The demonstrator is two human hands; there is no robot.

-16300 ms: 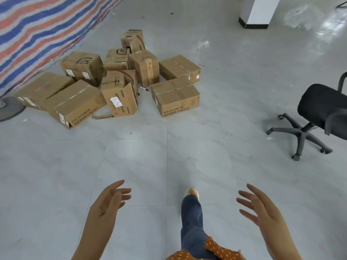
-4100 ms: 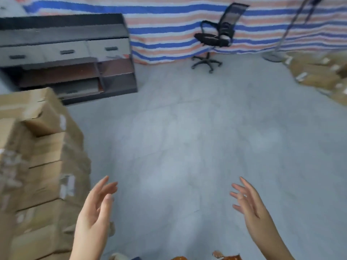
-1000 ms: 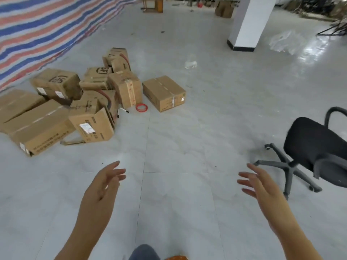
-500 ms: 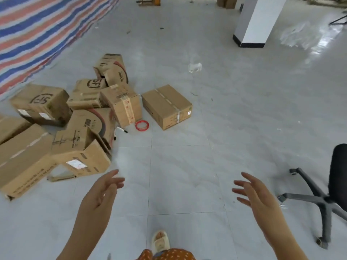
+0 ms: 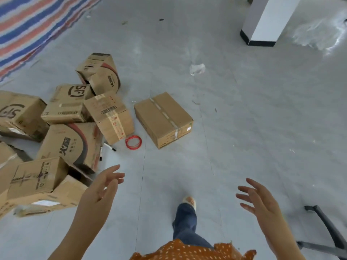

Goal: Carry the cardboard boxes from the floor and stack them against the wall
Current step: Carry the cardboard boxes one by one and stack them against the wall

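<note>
A grey tiled floor fills the view. A striped tarp hangs far left; a white pillar with a black base stands far right.

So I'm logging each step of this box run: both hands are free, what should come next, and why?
Probably step forward and bend to the lone taped box. It lies flat, apart from the pile, nearest the walking line. The left hand and right hand are open, holding nothing.

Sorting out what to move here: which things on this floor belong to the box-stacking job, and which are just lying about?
Part of the job:
taped box lying apart
pile of cardboard boxes
left hand and right hand, both empty

Just lying about:
red ring
marker pens
crumpled plastic
chair base
</note>
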